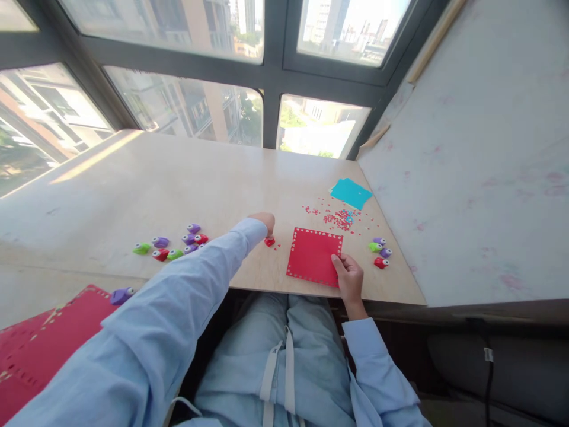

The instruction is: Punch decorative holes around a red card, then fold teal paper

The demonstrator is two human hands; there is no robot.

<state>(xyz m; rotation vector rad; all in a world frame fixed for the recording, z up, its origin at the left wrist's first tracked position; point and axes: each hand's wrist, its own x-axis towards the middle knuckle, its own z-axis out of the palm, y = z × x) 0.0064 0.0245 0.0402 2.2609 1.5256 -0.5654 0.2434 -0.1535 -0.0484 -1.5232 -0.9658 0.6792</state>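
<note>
My left hand (264, 222) reaches out over the table, its fingers curled down and closed on a small red craft punch (269, 242). The hand's back hides most of the fingers. A few red paper bits (276, 247) lie beside that punch. At the table's front edge, my right hand (350, 275) pinches the right side of a square red card (313, 256), thumb on top. Small punched shapes run along the card's borders. Past its upper right corner, many red paper cutouts (340, 220) are scattered.
Several purple, green and red punches (188, 239) stand left of centre, and more punches (380, 253) at the right. Blue cards (351, 193) lie at the back right. Larger red sheets (57, 338) with a purple punch (121, 296) are at lower left. Windows and a wall border the table.
</note>
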